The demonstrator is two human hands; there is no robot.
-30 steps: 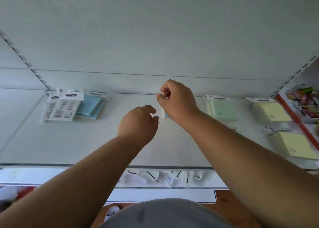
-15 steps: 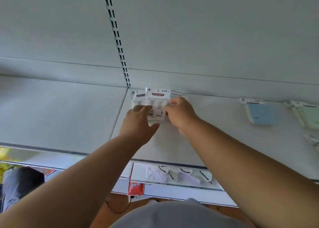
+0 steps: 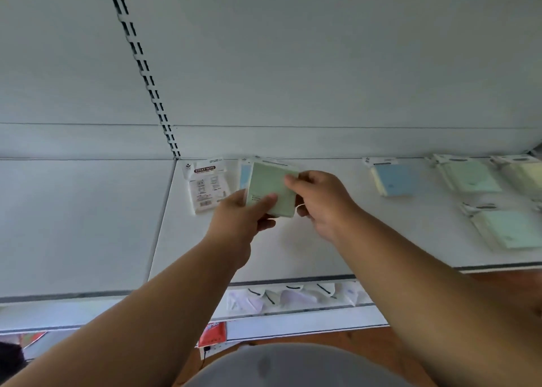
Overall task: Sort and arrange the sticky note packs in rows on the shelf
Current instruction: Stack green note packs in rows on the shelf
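Above the white shelf [image 3: 293, 249], near its back left corner, both hands meet on one pale green sticky note pack [image 3: 271, 188], lifted clear of the surface and tilted. Left hand [image 3: 237, 219] pinches its lower left corner, thumb on the face, fingers underneath. Right hand [image 3: 321, 202] holds the right edge, thumb tip on the upper right of the face; remaining fingers curled below.

Just behind the held pack, a blue pack [image 3: 244, 175] lies flat, mostly hidden. Left of it, a pack lying back side up [image 3: 206, 186], white card with red "STICKY NOTE" label and barcode.

Further right along the back row: another blue pack [image 3: 396, 178], then a light green pack [image 3: 469, 177], then a yellowish pack [image 3: 525, 175] at frame edge. Nearer the front on the right, one more light green pack [image 3: 507, 228], apart from the back row.

Slotted upright [image 3: 140, 64] runs up the back panel.
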